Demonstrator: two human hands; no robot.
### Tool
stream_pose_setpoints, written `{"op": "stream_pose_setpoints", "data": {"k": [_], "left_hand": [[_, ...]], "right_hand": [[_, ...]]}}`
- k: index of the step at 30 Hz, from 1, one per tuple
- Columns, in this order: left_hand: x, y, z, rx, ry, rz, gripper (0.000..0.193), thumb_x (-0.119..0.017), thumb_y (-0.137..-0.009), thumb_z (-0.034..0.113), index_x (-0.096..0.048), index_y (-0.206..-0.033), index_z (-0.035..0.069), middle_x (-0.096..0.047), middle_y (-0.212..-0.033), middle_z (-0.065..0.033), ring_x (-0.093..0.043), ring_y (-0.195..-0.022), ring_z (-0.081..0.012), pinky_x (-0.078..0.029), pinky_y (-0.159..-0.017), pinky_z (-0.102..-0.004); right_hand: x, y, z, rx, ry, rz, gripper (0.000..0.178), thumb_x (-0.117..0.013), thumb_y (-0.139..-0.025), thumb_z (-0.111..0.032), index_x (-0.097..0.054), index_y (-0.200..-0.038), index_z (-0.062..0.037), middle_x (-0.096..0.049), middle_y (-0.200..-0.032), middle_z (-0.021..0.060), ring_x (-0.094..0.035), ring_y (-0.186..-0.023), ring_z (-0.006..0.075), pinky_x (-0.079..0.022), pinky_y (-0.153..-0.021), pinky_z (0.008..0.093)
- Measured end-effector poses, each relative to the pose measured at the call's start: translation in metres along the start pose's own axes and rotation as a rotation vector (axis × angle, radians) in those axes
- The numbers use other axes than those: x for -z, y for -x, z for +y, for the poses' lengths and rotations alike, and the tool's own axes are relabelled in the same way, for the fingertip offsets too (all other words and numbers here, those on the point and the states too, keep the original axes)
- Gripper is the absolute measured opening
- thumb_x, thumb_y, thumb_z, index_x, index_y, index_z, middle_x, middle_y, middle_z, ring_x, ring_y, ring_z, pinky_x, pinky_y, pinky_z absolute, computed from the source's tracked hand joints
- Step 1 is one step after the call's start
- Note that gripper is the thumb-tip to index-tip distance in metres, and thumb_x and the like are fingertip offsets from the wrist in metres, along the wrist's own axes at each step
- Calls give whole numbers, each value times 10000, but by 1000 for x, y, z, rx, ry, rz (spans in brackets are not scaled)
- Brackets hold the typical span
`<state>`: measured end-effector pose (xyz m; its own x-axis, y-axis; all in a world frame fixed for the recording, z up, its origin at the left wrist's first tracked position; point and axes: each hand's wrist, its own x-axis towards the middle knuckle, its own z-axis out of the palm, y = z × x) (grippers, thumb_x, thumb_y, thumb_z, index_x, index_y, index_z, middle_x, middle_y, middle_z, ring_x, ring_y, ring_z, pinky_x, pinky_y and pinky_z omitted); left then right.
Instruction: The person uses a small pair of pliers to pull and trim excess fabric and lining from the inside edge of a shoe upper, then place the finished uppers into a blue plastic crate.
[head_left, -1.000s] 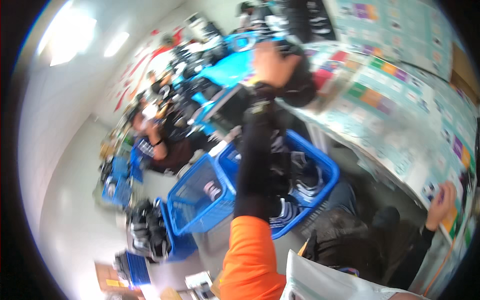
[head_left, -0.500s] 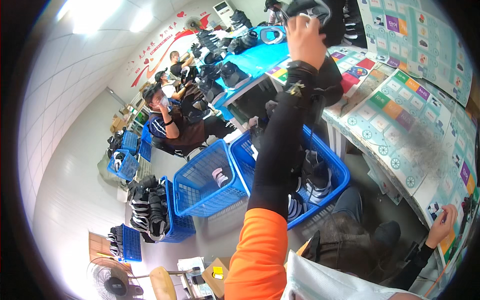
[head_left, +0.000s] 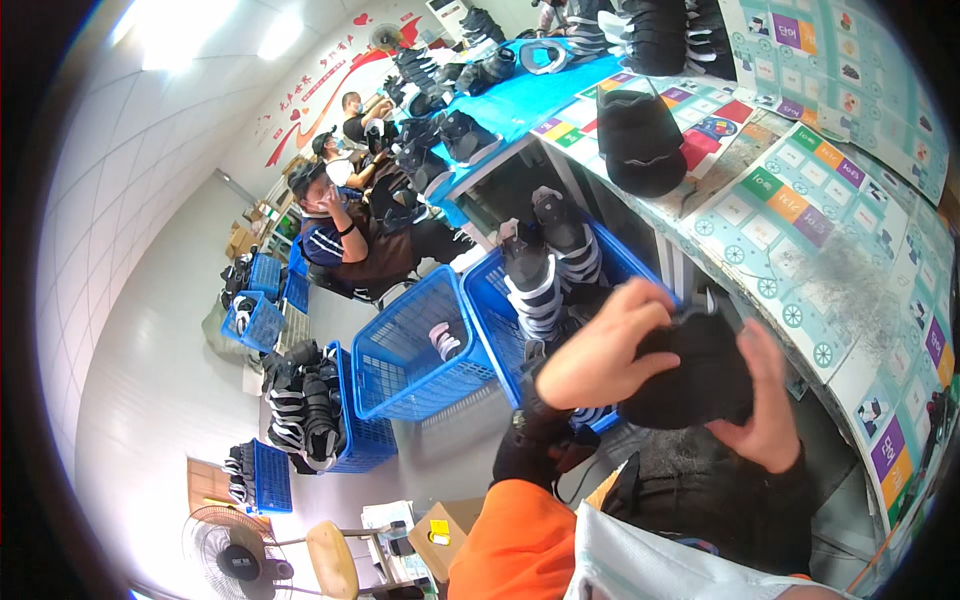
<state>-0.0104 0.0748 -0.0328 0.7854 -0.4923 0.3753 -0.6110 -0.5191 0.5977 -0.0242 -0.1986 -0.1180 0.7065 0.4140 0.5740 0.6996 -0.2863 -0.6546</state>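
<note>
A black cap is held between both hands above my lap, slightly blurred. My left hand is closed on its left side, with the thumb lying over the black fabric. On the opposite side my right hand grips it, fingers up along the edge and thumb underneath. The cap's inside and brim are hard to make out. Beyond the hands, a black stack of caps stands on the paper-covered table.
Left of my hands, a blue basket holds stacked caps; another blue basket sits beside it. Blue-covered tabletop carries more caps farther off. A seated person works at the left. A fan stands lower left.
My left hand has drawn back from the far tabletop to above my lap. My right hand has left the right table edge and come left. Both now hold the black cap.
</note>
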Motion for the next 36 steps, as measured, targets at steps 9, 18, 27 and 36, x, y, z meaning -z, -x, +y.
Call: {"op": "stream_pose_setpoints", "data": {"k": [9,18,27,36], "left_hand": [[-120,74,-124,357,330,43,569,-752,-972,250,-526,-1434,6,-529,-1453,-186,-559,-1311,-302,-470,-1086,-399],[-156,87,-112,441,224,138,471,-788,-931,231,-670,-1345,40,-688,-1341,-153,-690,-1152,-280,-535,-965,-339],[-149,71,-119,331,230,130,228,-740,-939,99,-779,-1146,10,-741,-1209,-173,-715,-1110,-265,-559,-907,-336],[-191,63,-108,415,-35,338,127,-694,-990,86,-725,-956,-32,-717,-846,-85,-632,-761,-150,-500,-729,-283]], "right_hand": [[-65,35,90,-516,-49,55,587,-550,-850,153,-595,-1401,-47,-656,-1280,284,-607,-1207,478,-510,-986,453],[-57,66,104,-372,-51,89,388,-766,-892,-100,-682,-1263,-22,-717,-1162,164,-685,-1115,370,-537,-940,397],[-42,74,118,-356,-171,115,283,-803,-862,-101,-774,-1138,-48,-719,-1168,158,-699,-1094,309,-554,-929,389],[-31,83,127,-615,-134,151,114,-738,-922,-134,-760,-940,-24,-733,-933,108,-717,-847,222,-535,-710,340]]}}
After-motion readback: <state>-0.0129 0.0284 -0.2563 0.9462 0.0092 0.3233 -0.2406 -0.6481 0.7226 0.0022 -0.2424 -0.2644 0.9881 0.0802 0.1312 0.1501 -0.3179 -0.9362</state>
